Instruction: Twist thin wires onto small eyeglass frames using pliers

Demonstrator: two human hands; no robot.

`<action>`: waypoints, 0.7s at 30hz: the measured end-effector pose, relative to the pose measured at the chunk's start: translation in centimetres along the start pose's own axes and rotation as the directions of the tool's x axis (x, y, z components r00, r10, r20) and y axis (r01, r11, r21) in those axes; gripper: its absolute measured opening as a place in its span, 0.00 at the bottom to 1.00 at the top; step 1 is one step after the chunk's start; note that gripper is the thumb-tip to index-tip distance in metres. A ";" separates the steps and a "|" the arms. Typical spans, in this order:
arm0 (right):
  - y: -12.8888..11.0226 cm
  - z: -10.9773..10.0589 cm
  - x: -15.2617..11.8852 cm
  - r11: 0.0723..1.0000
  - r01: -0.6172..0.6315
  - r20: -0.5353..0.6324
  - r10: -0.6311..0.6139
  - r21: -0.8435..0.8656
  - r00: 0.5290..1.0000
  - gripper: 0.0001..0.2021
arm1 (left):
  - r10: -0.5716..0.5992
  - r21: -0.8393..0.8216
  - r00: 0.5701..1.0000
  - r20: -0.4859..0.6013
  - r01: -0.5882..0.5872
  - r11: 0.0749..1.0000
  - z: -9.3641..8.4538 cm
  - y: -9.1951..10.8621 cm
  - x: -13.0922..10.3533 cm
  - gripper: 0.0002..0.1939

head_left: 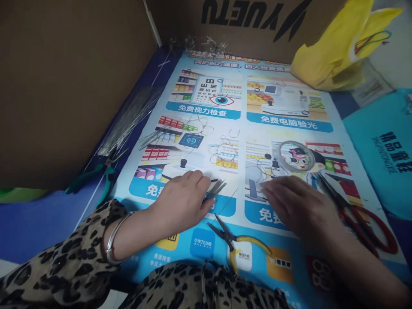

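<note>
My left hand (pixel 183 199), with a silver bangle at its wrist, is closed round a bundle of short thin wires (pixel 216 189) whose ends stick out to the right. My right hand (pixel 296 204) is blurred, its fingers pressed together over the poster (pixel 241 150); whether it holds anything is hidden. Yellow-handled pliers (pixel 230 240) lie open between and below the hands. Wire loops shaped like flowers (pixel 225 153) rest above my left hand. A roll of clear tape (pixel 296 156) lies just above my right hand.
Red-handled scissors (pixel 363 223) lie right of my right hand. Green-handled pliers (pixel 107 171) and long wires (pixel 128 118) are at the left. A cardboard box (pixel 74 86) walls the left and back. A yellow bag (pixel 331 56) and a turquoise bag (pixel 383 150) are at the right.
</note>
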State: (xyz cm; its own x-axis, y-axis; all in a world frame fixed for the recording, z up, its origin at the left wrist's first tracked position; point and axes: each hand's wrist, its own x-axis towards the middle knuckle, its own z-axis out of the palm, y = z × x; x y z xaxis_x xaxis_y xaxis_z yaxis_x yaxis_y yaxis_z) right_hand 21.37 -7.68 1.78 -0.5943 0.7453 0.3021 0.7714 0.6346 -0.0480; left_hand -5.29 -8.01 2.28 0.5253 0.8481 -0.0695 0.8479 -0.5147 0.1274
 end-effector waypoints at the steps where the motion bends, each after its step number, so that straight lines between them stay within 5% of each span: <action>1: -0.6 0.1 0.4 0.997 0.073 0.005 -0.073 0.036 0.997 0.08 | 0.000 -0.002 1.000 -0.004 0.000 1.000 0.0 0.0 0.0 0.14; 9: -5.0 0.7 3.9 0.878 0.471 0.202 -0.449 -0.079 0.871 0.09 | -0.014 0.007 1.000 -0.009 0.014 1.000 -0.2 -0.2 0.3 0.08; 21: -6.8 1.5 7.6 0.891 0.432 0.312 -0.374 -0.142 0.874 0.09 | -0.040 -0.009 0.999 -0.019 0.040 0.999 -0.6 -3.9 1.0 0.06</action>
State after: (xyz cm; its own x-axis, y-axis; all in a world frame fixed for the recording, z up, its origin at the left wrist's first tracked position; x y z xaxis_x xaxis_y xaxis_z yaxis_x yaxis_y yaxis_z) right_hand 11.26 -6.01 2.96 -0.8785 0.4776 -0.0148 0.4627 0.8581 0.2227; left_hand -8.10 -5.12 2.30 0.4893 0.8703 -0.0559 0.8676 -0.4792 0.1330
